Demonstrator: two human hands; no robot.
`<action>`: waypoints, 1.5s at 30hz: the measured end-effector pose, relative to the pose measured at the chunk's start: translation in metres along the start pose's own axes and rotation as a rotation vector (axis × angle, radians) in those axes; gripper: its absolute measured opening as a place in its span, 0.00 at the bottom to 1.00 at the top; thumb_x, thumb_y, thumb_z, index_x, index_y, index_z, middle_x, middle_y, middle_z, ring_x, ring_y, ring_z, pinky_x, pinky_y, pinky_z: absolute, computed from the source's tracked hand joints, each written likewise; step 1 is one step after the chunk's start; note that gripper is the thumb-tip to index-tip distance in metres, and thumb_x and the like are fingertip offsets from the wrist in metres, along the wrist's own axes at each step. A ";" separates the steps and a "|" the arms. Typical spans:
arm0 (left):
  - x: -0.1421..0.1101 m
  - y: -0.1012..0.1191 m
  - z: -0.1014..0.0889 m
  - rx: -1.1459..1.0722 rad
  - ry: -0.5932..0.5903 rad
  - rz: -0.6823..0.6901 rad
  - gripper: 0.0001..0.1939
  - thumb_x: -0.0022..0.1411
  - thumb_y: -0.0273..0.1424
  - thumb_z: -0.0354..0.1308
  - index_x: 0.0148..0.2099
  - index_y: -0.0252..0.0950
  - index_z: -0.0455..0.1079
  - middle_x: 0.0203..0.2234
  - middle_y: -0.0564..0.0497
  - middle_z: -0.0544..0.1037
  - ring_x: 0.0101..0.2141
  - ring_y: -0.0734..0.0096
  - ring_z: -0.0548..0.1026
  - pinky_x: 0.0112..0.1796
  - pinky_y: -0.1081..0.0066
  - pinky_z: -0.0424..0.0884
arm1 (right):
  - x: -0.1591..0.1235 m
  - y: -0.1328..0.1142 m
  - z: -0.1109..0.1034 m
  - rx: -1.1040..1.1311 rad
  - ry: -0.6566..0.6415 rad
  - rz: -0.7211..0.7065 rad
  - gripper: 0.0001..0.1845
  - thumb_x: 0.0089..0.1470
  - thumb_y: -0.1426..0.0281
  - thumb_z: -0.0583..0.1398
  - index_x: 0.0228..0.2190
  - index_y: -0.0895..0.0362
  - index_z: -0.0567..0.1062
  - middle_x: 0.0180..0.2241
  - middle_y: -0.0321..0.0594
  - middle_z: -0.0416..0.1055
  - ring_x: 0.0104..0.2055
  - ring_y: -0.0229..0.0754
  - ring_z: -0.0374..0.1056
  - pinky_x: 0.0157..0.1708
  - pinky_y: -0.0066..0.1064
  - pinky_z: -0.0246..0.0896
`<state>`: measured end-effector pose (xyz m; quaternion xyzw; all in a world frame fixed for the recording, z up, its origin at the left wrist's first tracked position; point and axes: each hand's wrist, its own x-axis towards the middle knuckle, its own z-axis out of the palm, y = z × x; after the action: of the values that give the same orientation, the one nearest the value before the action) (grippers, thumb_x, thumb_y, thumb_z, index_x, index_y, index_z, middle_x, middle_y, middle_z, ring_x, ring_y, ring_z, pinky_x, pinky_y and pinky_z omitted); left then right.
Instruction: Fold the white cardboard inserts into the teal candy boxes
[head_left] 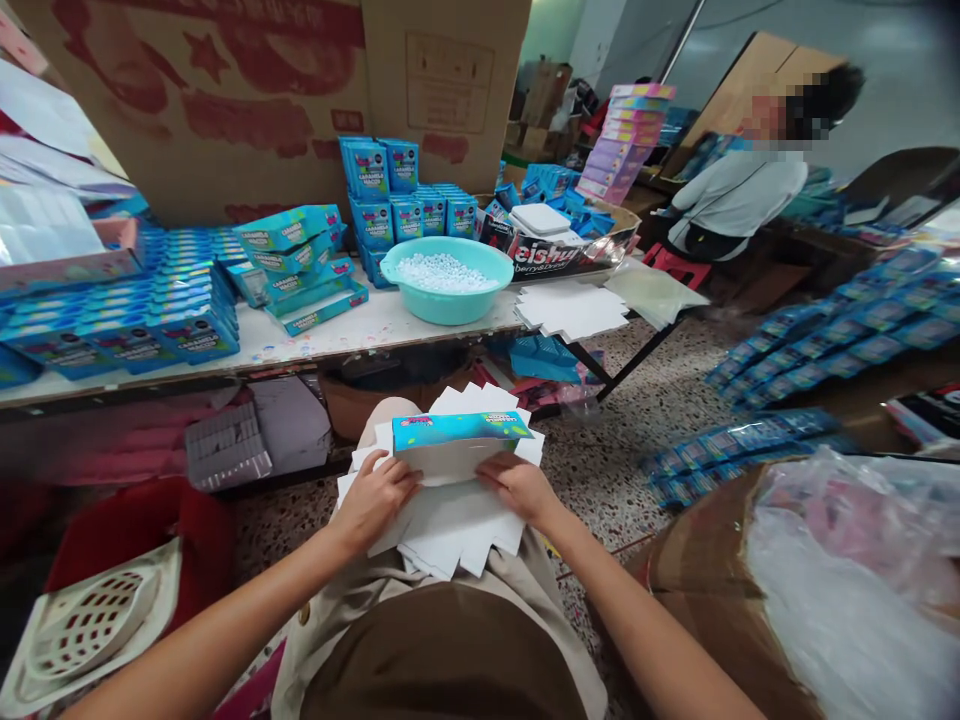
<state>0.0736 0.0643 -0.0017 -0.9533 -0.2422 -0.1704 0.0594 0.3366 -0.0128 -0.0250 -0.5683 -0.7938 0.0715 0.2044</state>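
Observation:
On my lap lies a stack of flat white cardboard blanks (457,525). The top one, a blue printed display box blank (461,432), is partly folded, its printed side panel standing up and facing away from my body. My left hand (381,497) grips the blank near its left end, fingers curled at the fold. At the right end my right hand (521,487) pinches the same fold between thumb and fingers. The plain white inside of the blank shows between the two hands. Their fingertips are partly hidden by the card.
A turquoise basin (450,300) of white pellets stands on the table (292,348), among blue candy boxes (127,330) and folded display trays (300,265). A red bin (202,530) is at left, a large carton (697,560) with plastic bags at right. Another person (739,195) sits farther back.

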 end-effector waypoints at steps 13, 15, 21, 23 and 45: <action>0.045 -0.014 -0.010 0.260 0.071 0.066 0.05 0.62 0.29 0.55 0.39 0.39 0.72 0.44 0.46 0.74 0.46 0.59 0.69 0.49 0.59 0.59 | 0.061 0.004 -0.008 -0.042 -0.075 0.284 0.10 0.57 0.69 0.57 0.37 0.53 0.79 0.36 0.40 0.78 0.40 0.43 0.72 0.44 0.31 0.60; 0.047 -0.019 -0.009 0.246 0.011 0.175 0.09 0.62 0.34 0.56 0.42 0.36 0.71 0.39 0.46 0.75 0.43 0.60 0.69 0.47 0.61 0.61 | 0.065 0.006 -0.007 -0.045 -0.073 0.266 0.09 0.56 0.70 0.58 0.34 0.53 0.79 0.33 0.39 0.78 0.39 0.43 0.71 0.46 0.32 0.58; 0.059 -0.018 -0.010 0.241 -0.245 0.185 0.08 0.61 0.25 0.53 0.31 0.32 0.71 0.27 0.46 0.74 0.33 0.62 0.70 0.36 0.63 0.63 | 0.057 0.011 -0.012 -0.063 0.040 0.152 0.10 0.58 0.66 0.58 0.38 0.55 0.77 0.41 0.44 0.74 0.45 0.45 0.66 0.50 0.37 0.54; 0.067 -0.016 -0.014 0.199 -0.316 0.109 0.10 0.62 0.24 0.51 0.31 0.31 0.72 0.28 0.44 0.75 0.35 0.60 0.71 0.37 0.62 0.63 | 0.052 0.014 -0.015 -0.070 0.067 0.067 0.14 0.55 0.62 0.61 0.39 0.57 0.76 0.41 0.45 0.73 0.45 0.46 0.65 0.49 0.37 0.55; 0.109 -0.013 -0.023 0.046 -0.623 -0.223 0.19 0.63 0.36 0.46 0.34 0.30 0.76 0.32 0.35 0.79 0.35 0.52 0.76 0.37 0.62 0.63 | 0.078 0.012 -0.021 -0.175 -0.272 0.294 0.18 0.52 0.55 0.60 0.35 0.56 0.79 0.38 0.45 0.76 0.41 0.46 0.69 0.34 0.29 0.58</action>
<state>0.1505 0.1188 0.0585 -0.9256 -0.3554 0.1293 -0.0152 0.3341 0.0616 0.0090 -0.6785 -0.7260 0.1072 0.0326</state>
